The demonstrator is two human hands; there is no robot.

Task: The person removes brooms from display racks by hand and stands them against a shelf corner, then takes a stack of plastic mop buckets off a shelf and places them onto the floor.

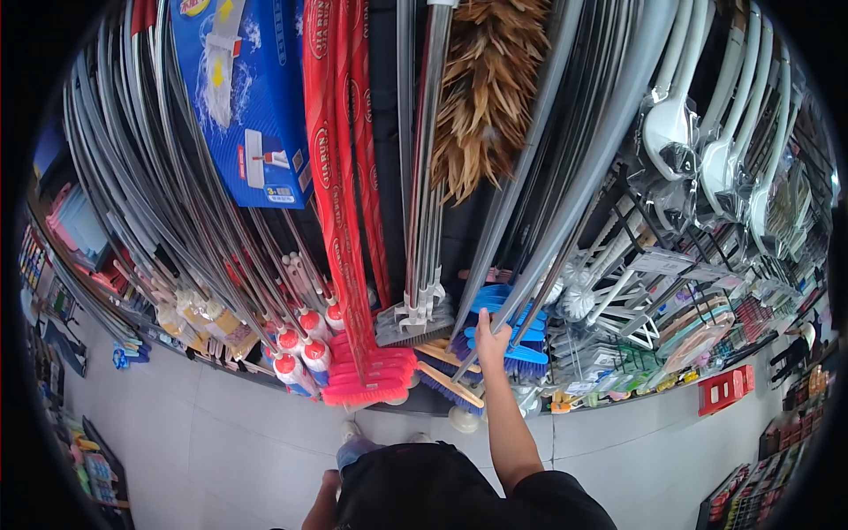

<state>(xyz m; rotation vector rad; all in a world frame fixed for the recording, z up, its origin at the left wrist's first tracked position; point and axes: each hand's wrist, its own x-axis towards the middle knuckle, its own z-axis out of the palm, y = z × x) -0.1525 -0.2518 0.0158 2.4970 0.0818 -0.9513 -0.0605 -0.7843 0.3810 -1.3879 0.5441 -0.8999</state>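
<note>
My right hand (492, 340) reaches forward with its fingers wrapped round the long grey handle (552, 234) of a broom, low down near the heads. Blue broom heads (523, 329) with dark blue bristles crowd right beside this hand. Next to them lean broom heads with tan wooden-coloured tops (449, 375). My left arm hangs down by my side, and its end (329, 481) shows beside my leg. The fingers of that hand cannot be made out.
Left of the blue heads are pink broom heads (367, 375) with red-wrapped poles, a grey broom head (413, 322) and red-capped white bottles (302, 353). A brown feather duster (490, 88) hangs above. Plastic-wrapped white brushes (671, 132) hang at right. A red stool (726, 389) stands on the floor.
</note>
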